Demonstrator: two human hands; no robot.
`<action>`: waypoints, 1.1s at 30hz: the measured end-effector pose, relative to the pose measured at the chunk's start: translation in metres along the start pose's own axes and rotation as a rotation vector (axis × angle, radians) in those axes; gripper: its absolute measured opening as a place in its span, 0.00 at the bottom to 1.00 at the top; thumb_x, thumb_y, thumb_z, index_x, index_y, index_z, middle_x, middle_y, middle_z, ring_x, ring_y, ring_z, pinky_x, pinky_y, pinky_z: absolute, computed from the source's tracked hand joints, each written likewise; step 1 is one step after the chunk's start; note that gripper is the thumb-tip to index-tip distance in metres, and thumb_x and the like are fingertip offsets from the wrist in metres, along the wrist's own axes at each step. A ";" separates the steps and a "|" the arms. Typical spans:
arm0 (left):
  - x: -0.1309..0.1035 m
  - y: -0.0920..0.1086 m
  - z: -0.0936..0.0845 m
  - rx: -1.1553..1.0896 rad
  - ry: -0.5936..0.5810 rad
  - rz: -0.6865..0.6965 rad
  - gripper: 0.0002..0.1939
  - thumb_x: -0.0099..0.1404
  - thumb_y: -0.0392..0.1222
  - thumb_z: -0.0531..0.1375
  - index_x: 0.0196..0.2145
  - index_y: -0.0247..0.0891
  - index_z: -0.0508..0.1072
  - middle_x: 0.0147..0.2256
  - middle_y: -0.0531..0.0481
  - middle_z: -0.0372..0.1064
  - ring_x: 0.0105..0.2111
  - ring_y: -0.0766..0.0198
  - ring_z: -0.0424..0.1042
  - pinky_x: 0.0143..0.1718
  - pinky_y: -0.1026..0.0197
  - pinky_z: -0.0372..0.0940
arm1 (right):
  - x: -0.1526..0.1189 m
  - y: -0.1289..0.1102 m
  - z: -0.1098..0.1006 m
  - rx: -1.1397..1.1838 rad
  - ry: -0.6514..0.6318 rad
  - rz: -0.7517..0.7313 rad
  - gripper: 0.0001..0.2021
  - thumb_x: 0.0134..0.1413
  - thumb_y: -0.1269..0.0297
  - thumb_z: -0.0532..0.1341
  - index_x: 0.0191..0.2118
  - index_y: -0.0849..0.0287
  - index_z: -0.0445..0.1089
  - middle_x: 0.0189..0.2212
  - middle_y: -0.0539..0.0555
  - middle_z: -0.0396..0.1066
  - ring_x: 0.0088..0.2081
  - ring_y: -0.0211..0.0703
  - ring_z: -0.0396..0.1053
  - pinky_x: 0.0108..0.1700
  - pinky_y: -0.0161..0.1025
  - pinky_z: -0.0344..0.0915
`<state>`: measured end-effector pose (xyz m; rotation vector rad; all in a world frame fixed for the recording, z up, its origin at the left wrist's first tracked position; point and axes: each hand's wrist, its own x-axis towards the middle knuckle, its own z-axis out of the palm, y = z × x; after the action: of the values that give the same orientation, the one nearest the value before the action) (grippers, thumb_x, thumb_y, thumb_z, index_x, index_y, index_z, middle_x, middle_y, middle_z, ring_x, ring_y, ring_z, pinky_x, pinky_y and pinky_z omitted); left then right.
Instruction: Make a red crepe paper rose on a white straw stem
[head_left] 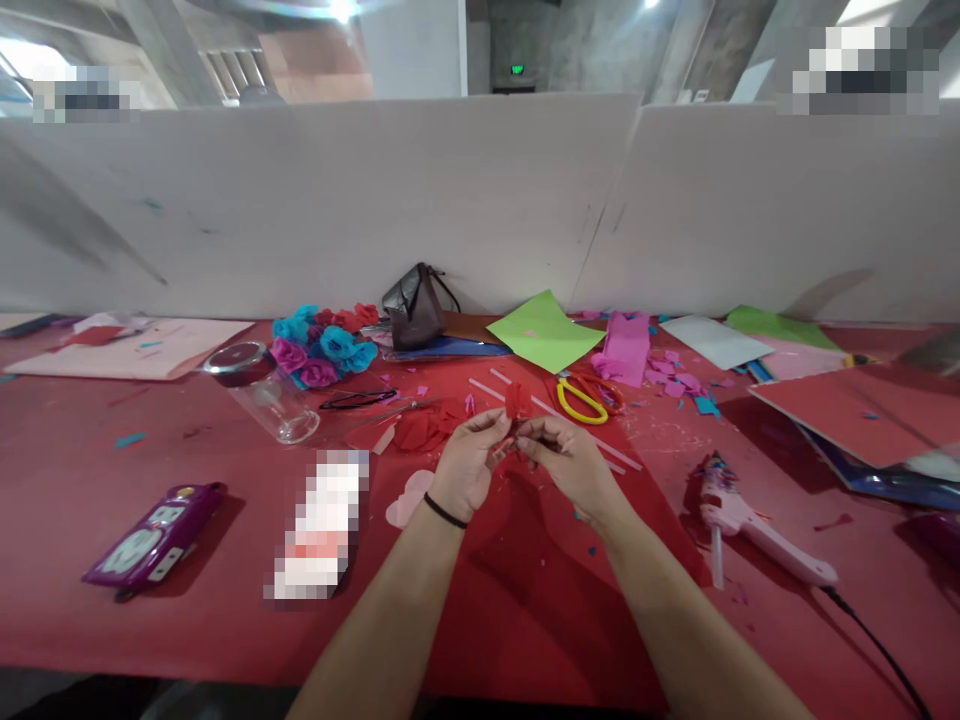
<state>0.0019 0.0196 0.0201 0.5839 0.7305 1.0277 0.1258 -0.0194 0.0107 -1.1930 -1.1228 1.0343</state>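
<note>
My left hand [472, 455] and my right hand [562, 455] meet above the red table, their fingertips almost together. Between them stands a small piece of red crepe paper [517, 400], its lower end pinched in the fingers of both hands. The exact grip underneath is too small to make out. Just left of my hands lies a loose pile of red crepe paper pieces [427, 425]. Scissors with yellow and red handles [583, 400] rest beyond my right hand, beside clear glue sticks [619, 455]. A pale pink paper cutout [412, 500] is by my left wrist.
A pink hot glue gun [757, 530] with a cord lies at right. To the left are a clear jar [266, 395], a bunch of paper flowers [326, 345] and a purple case [154, 535]. Green paper [546, 332] and a dark pouch [416, 308] sit near the white partition [315, 200].
</note>
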 end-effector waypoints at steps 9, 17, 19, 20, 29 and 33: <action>0.003 -0.005 -0.003 0.032 0.025 0.032 0.11 0.40 0.36 0.72 0.23 0.35 0.75 0.24 0.54 0.70 0.27 0.72 0.67 0.31 0.67 0.60 | -0.002 -0.008 0.003 0.010 0.017 0.036 0.07 0.38 0.62 0.65 0.26 0.58 0.72 0.22 0.48 0.70 0.24 0.35 0.62 0.27 0.34 0.58; 0.000 -0.004 0.001 0.049 -0.014 0.090 0.10 0.40 0.37 0.71 0.23 0.34 0.77 0.25 0.50 0.73 0.28 0.69 0.69 0.34 0.65 0.62 | 0.000 -0.007 0.000 0.033 0.000 -0.002 0.05 0.39 0.64 0.65 0.26 0.57 0.71 0.20 0.46 0.69 0.23 0.35 0.63 0.30 0.34 0.60; 0.000 -0.004 0.001 0.067 -0.035 0.106 0.09 0.41 0.37 0.71 0.23 0.34 0.77 0.25 0.49 0.73 0.27 0.69 0.69 0.33 0.65 0.62 | 0.000 -0.007 -0.001 0.036 -0.003 -0.005 0.04 0.39 0.64 0.65 0.26 0.57 0.71 0.20 0.46 0.69 0.24 0.35 0.64 0.31 0.35 0.61; 0.000 -0.004 0.001 0.075 -0.041 0.112 0.10 0.41 0.38 0.71 0.23 0.33 0.78 0.25 0.49 0.73 0.27 0.69 0.69 0.33 0.65 0.62 | 0.000 -0.007 -0.002 0.035 -0.003 -0.008 0.04 0.39 0.64 0.65 0.25 0.57 0.71 0.21 0.46 0.70 0.25 0.36 0.64 0.32 0.35 0.61; 0.000 -0.003 0.004 0.116 -0.047 0.155 0.12 0.38 0.38 0.72 0.23 0.34 0.77 0.23 0.51 0.73 0.25 0.69 0.68 0.31 0.65 0.61 | 0.000 -0.006 -0.003 0.041 -0.027 -0.002 0.04 0.38 0.65 0.65 0.26 0.57 0.73 0.22 0.47 0.71 0.27 0.38 0.67 0.36 0.37 0.63; 0.000 -0.003 0.003 0.122 -0.058 0.162 0.11 0.38 0.38 0.71 0.22 0.34 0.77 0.22 0.52 0.72 0.25 0.70 0.67 0.32 0.65 0.62 | 0.000 -0.008 -0.003 0.039 -0.032 0.006 0.04 0.38 0.66 0.65 0.25 0.57 0.73 0.22 0.47 0.71 0.27 0.37 0.68 0.38 0.37 0.63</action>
<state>0.0063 0.0186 0.0200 0.7854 0.7062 1.1156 0.1290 -0.0206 0.0183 -1.1528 -1.1201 1.0785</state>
